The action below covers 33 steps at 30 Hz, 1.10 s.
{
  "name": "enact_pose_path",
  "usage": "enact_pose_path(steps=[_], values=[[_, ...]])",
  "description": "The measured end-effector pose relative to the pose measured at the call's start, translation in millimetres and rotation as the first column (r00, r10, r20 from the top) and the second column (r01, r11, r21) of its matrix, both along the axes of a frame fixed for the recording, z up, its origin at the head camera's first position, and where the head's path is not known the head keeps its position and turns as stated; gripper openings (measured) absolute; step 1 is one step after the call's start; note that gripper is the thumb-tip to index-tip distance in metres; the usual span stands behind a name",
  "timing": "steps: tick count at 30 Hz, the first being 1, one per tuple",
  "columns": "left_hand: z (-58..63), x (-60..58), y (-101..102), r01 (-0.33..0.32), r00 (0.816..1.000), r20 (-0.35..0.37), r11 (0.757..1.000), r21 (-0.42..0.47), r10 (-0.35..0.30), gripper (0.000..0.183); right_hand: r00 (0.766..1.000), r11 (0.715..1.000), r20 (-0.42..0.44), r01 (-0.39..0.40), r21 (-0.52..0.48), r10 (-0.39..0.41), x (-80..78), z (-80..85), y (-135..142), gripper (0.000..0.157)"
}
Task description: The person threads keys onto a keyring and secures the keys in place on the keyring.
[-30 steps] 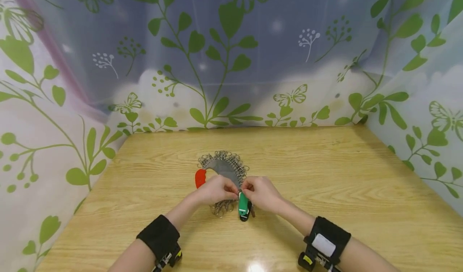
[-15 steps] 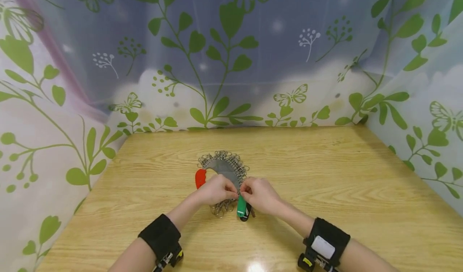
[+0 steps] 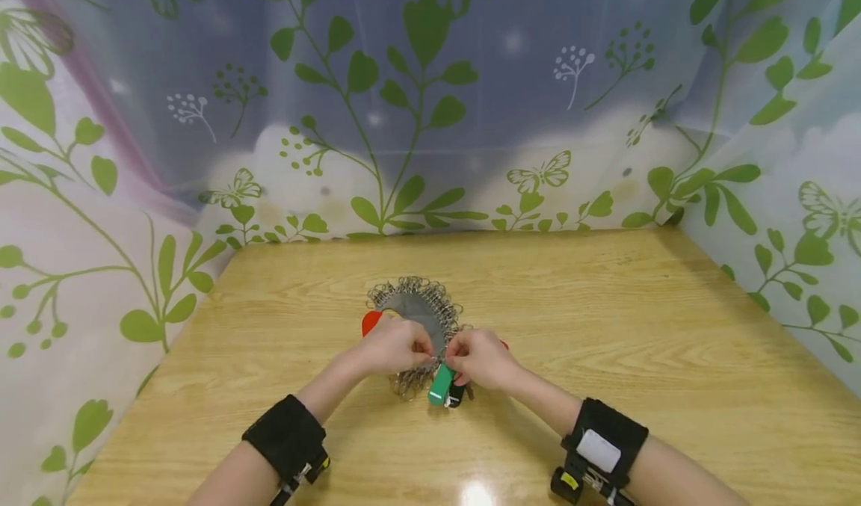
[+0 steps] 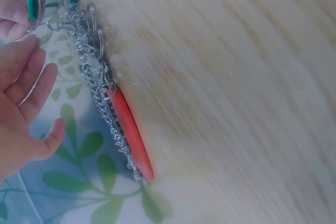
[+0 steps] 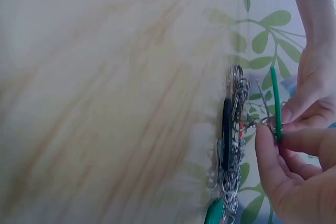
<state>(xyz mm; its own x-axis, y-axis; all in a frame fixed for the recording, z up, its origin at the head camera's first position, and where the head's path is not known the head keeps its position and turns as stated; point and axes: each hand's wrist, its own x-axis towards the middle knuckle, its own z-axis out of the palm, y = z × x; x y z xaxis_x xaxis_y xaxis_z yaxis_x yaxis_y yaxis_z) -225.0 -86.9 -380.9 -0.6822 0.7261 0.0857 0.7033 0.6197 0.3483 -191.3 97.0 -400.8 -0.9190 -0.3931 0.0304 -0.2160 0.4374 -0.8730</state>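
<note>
A grey crescent-like plate [image 3: 409,306] rimmed with metal clasps [image 3: 440,300] lies on the table. A red grip-like part [image 3: 371,321] shows at its left, partly hidden by my left hand [image 3: 393,347]. My left thumb and finger pinch at a small metal ring beside the clasps; the exact contact is partly hidden. Close opposite, my right hand [image 3: 483,358] pinches the ringed end of a green key tag [image 3: 440,385]. A thin metal key [image 5: 263,98] hangs beside that tag in the right wrist view. A black tag [image 3: 456,395] lies under it.
The wood-grain table [image 3: 605,304] extends around the hands. Patterned cloth [image 3: 511,117] hangs behind and at both sides. A red bit [image 3: 504,344] peeks out past the right hand. Another green tag [image 5: 214,212] hangs low by the clasps in the right wrist view.
The green tag has swung left and tilted. My left hand has shifted slightly left. A red bit has come into sight beyond my right hand. The view has tilted a little.
</note>
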Motion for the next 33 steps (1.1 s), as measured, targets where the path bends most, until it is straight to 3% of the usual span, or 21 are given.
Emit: enact_pose_path(steps=[4,11,18,27,33], values=[[0.4,1.8,0,0.036,0.998,-0.054,0.997,-0.067,-0.039,0.008,0.997,0.999,0.067,-0.022,-0.028,0.024,2.8,-3.9,-5,0.006],[-4.3,7.2,-2,0.092,0.994,-0.037,0.980,-0.175,-0.100,0.013,0.993,0.998,0.107,-0.054,-0.028,0.057,11.1,-10.7,-13,0.007],[-8.5,9.5,1,0.112,0.994,0.011,0.967,-0.227,-0.112,0.016,0.997,0.998,0.061,-0.055,0.008,0.054,14.6,-9.7,-18,0.009],[-8.5,11.7,4,0.104,0.994,0.056,0.964,-0.245,-0.094,0.026,0.985,0.969,-0.114,-0.105,0.225,0.133,12.2,-11.2,-18,0.012],[-6.4,12.5,6,0.077,0.996,0.058,0.955,-0.285,-0.063,0.021,0.987,0.974,-0.064,-0.130,0.184,0.144,12.9,-7.3,-18,0.011]])
